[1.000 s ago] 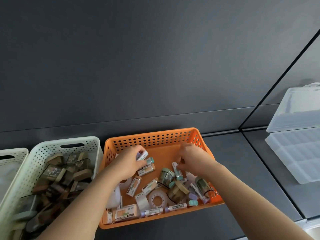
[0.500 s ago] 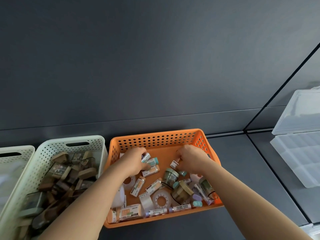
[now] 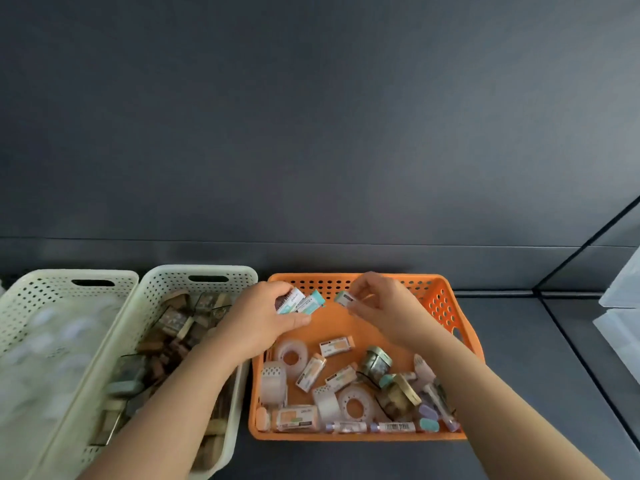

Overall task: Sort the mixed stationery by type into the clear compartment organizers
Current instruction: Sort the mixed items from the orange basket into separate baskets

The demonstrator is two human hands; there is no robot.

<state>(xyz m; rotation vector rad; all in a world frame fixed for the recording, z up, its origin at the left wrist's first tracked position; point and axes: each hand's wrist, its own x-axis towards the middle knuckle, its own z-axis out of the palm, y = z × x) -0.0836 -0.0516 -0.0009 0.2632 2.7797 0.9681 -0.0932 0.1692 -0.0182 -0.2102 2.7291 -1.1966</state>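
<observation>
Above the orange basket's (image 3: 445, 308) far end, two teal-ended erasers (image 3: 301, 303) are gripped in the curled left hand (image 3: 259, 317). Just right of those fingers, the right hand (image 3: 384, 306) pinches a third eraser (image 3: 344, 298). Clear organizers (image 3: 623, 306) lie far right.

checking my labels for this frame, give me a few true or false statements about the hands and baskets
1. The left hand holds teal-tipped packets over the orange basket. True.
2. The right hand holds nothing. False: it pinches a small packet in its fingertips.
3. The orange basket stands to the right of the cream baskets. True.
4. The clear organizer sits to the left of the cream baskets. False: it is at the far right edge of the view, beyond the orange basket.
5. Tape rolls lie in the orange basket. True.
</observation>
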